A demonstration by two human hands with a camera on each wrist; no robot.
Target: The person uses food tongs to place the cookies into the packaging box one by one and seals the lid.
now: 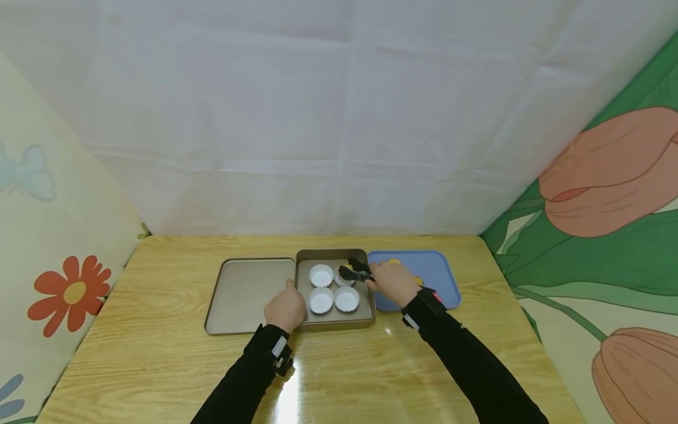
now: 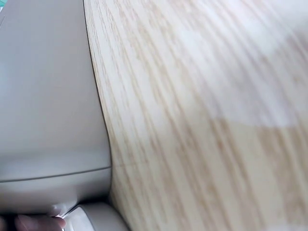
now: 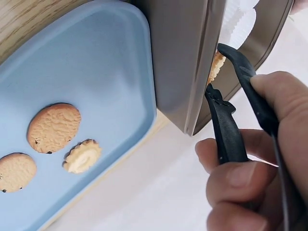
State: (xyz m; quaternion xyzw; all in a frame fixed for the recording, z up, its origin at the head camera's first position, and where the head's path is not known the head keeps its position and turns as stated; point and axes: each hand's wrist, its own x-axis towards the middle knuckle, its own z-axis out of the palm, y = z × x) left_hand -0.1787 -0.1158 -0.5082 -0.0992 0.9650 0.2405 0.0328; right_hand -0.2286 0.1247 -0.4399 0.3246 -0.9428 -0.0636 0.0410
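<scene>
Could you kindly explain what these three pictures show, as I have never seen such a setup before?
There is no robot here: a person works with two bare hands. The wide picture comes from a camera on the head; the two close ones come from cameras on the wrists. On the table, from the person's left to right, lie a flat lid, a tin with four white cups, and a blue tray with cookies. The right hand holds black tongs, with another cookie at their tips, over the tin. The left hand is at the tin's left edge; its exact grip is hard to see.
</scene>
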